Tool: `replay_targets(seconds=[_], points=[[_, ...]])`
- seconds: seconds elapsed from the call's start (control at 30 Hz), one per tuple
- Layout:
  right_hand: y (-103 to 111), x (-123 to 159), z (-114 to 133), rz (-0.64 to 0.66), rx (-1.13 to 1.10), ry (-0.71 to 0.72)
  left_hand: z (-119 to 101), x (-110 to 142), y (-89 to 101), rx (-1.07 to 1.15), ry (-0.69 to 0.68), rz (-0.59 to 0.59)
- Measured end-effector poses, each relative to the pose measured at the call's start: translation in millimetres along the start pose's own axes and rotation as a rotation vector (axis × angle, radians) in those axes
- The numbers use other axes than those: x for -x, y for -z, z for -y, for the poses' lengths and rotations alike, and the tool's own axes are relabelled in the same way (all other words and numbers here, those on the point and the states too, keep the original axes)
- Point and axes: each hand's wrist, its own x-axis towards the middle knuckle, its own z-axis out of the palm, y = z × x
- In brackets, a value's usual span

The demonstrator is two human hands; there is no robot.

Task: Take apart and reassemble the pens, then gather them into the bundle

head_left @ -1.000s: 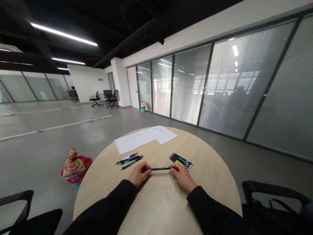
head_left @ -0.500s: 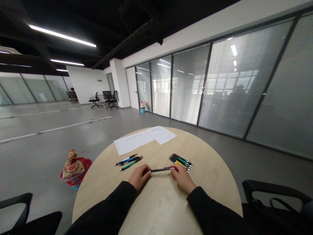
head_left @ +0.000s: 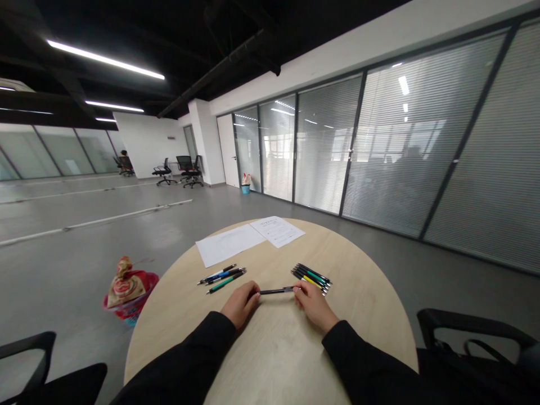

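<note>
A black pen (head_left: 276,291) stretches level between my two hands, just above the table. My left hand (head_left: 241,304) pinches one end of it, and my right hand (head_left: 314,305) grips the other, clip end. Left of my left hand lies a loose group of pens, among them a blue pen (head_left: 223,276) and a green pen (head_left: 226,282). Beyond my right hand several pens sit side by side, including a yellow pen (head_left: 313,280); my right hand hides part of that row.
Two printed paper sheets (head_left: 232,245) lie at the far side of the round wooden table (head_left: 270,360). A basket with a bag (head_left: 130,292) stands on the floor at left. Chair armrests flank the table, one chair (head_left: 476,326) at right.
Both hands keep their hold on the black pen and stay in nearly the same place. The pen looks slightly turned or raised; the other pens have not moved.
</note>
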Motion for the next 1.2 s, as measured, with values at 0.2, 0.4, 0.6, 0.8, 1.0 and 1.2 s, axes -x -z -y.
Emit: replay_targets(seconds=[0.2,0.4,0.6,0.8,1.0,1.2], points=[[-1.7,-0.8,-4.6,-0.004,0.006,-0.007,3.3,0.2,-0.9,-0.017,-0.005,0.007],[-0.8,-1.2,-2.6,-0.004,0.011,-0.022,3.0,0.3,-0.3,-0.016,-0.015,0.009],[0.2,-0.6,0.3,0.003,0.013,-0.02,-0.9,1.3,1.0,-0.002,-0.019,0.013],[1.1,0.3,3.4,0.004,0.027,-0.005,-3.1,1.8,1.7,-0.017,-0.032,0.03],[0.7,0.8,2.4,0.004,0.017,-0.002,-1.3,0.8,0.6,-0.038,-0.058,0.039],[0.1,-0.2,1.3,0.008,0.008,-0.006,-0.9,-0.4,0.0,-0.044,-0.043,0.046]])
